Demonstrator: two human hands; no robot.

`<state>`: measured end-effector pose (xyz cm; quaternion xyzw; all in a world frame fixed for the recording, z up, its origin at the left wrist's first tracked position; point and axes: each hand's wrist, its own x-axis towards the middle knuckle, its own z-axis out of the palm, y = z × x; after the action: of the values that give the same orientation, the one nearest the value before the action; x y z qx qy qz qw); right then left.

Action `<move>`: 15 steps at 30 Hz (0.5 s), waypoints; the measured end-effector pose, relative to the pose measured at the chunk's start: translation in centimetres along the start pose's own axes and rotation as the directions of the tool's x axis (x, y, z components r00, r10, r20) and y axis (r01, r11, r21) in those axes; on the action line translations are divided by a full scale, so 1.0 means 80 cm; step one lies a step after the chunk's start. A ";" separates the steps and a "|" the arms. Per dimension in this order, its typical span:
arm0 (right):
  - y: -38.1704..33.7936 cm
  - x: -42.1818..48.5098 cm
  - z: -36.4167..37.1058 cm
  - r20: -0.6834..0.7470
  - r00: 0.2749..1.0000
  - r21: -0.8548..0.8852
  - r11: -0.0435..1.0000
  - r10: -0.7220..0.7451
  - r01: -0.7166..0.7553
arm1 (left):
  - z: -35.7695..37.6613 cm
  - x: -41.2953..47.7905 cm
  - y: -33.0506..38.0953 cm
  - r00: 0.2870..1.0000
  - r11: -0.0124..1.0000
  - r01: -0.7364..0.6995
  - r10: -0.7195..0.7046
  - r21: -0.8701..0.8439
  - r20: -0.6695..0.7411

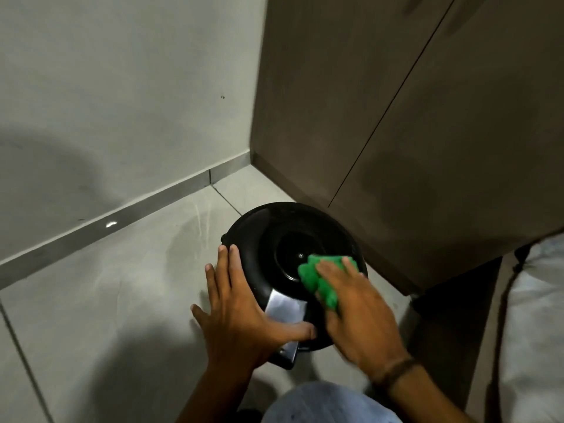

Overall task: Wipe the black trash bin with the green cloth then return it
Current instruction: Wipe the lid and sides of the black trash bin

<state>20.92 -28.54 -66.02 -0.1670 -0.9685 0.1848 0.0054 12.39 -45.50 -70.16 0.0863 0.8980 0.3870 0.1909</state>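
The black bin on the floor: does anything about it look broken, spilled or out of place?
Nothing stands out. The black trash bin sits upright on the floor tiles, lid closed, the left hand steadying it, the right hand pressing the green cloth on top. No spill visible.

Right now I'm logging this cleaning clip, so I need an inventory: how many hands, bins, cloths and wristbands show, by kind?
Hands: 2, the left hand bracing the bin's side, the right hand pressing the cloth
Black trash bin: 1
Green cloth: 1
Wristband: 1, on the right wrist
Total: 5
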 end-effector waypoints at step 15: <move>-0.143 0.177 0.029 0.237 0.879 -0.132 0.882 -0.415 0.452 | -0.010 0.009 0.009 0.980 0.987 0.157 -0.160 0.031 0.115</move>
<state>3.71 -34.80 -64.81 0.0746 -0.9894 0.1051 -0.0667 11.45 -45.32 -69.33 0.0391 0.8934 0.3552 0.2725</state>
